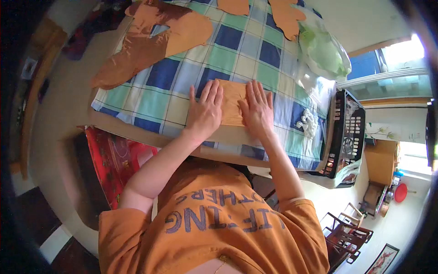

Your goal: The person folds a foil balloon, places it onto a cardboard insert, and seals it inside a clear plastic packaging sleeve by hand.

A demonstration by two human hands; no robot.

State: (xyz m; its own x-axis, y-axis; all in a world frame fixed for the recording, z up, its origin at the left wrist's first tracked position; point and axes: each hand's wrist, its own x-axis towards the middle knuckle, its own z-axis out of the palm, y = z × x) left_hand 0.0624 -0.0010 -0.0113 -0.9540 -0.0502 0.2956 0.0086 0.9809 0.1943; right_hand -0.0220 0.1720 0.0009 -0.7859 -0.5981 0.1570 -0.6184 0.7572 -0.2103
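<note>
A small tan-orange rectangular piece (232,102), creased and looking like thin leather or cloth, lies flat near the table's front edge. My left hand (206,110) rests flat along its left side, fingers stretched out and pointing away from me. On its right side lies my right hand (258,109), also open, with the thumb reaching inward over the surface. Both palms press from above and no fingers curl around anything. Beneath everything is a blue, green and cream checked tablecloth (182,102).
A large brown-orange sheet (187,39), partly shiny, spreads at the far left. Similar pieces (285,20) lie at the far edge. Clear plastic bags (321,50), crumpled white tissue (308,123) and a black plastic crate (344,132) are on the right. A red box (112,157) stands below left.
</note>
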